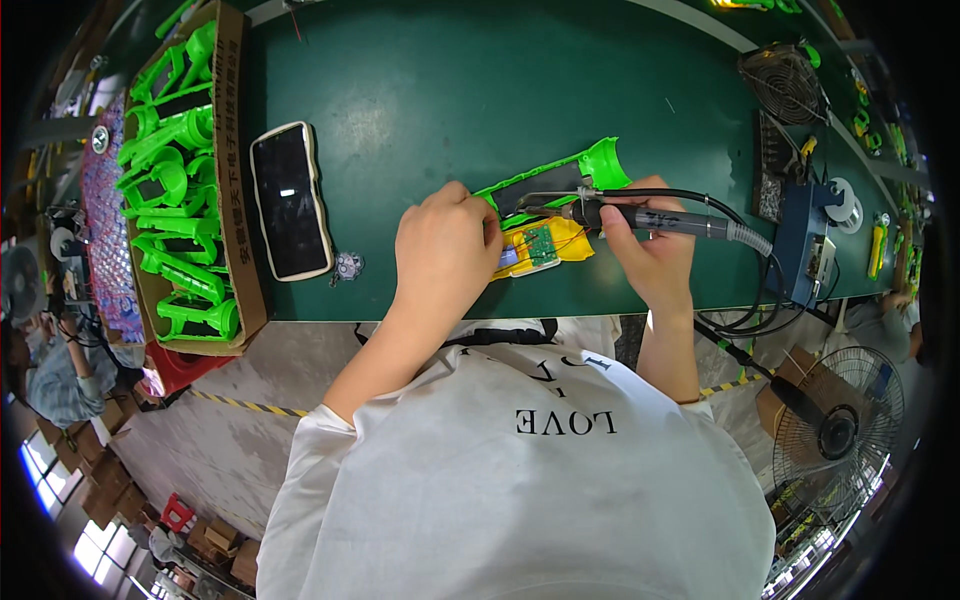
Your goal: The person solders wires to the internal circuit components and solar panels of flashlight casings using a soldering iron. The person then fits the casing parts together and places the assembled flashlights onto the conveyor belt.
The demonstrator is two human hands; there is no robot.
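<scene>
My right hand (pixel 650 250) grips a soldering iron (pixel 660 220) with a thin metal feed tube along its front. The iron's tip points left, over a green plastic housing (pixel 603 165) with a dark panel in it. Just nearer to me lies a yellow plastic housing (pixel 575 245) holding a small green circuit board (pixel 541 243) and some wires. My left hand (pixel 447 245) is closed over the left ends of both housings. Its fingertips are turned away, so what they pinch is hidden.
Left on the green table (pixel 400 100) stand a cardboard box (pixel 240 200) of green housings and a phone (pixel 290 200), with a small silvery ball-like object (pixel 348 266) nearby. At right are a blue soldering station (pixel 800 245), cables, a solder spool (pixel 845 205) and a small fan (pixel 785 85).
</scene>
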